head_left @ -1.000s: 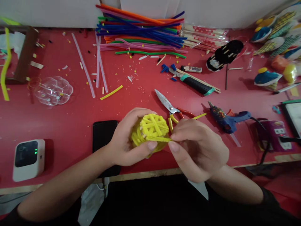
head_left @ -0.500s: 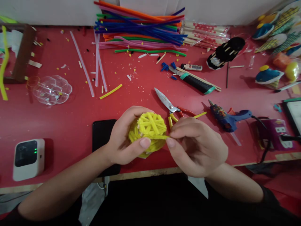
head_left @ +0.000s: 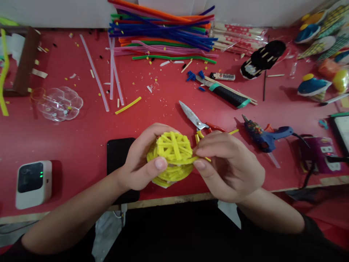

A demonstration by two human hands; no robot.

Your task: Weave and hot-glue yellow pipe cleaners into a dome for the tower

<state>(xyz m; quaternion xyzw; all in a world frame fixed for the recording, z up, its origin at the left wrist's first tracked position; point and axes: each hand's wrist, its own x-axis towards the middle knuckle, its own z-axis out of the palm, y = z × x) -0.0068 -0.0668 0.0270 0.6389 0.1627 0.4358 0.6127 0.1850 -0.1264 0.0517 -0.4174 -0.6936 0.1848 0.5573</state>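
My left hand is closed round a yellow ball-like form wound from fuzzy pipe cleaner, its thumb pressed on the front. On top, crossed yellow strips make a spoked pattern. From the right side of the form runs a yellow pipe cleaner, its end pinched between thumb and forefinger of my right hand. Just beyond the right hand lie scissors with open-looking red handles partly hidden by the fingers. Short yellow pieces lie beside those handles.
A pile of coloured pipe cleaners lies at the back. A blue glue gun and a utility knife are to the right. A black phone lies under my left wrist; a white device stands left.
The yellow form has turned slightly in my left hand, and its spoked top now faces more upward. The left thumb sits a little further left. My right hand keeps its pinch on the strand.
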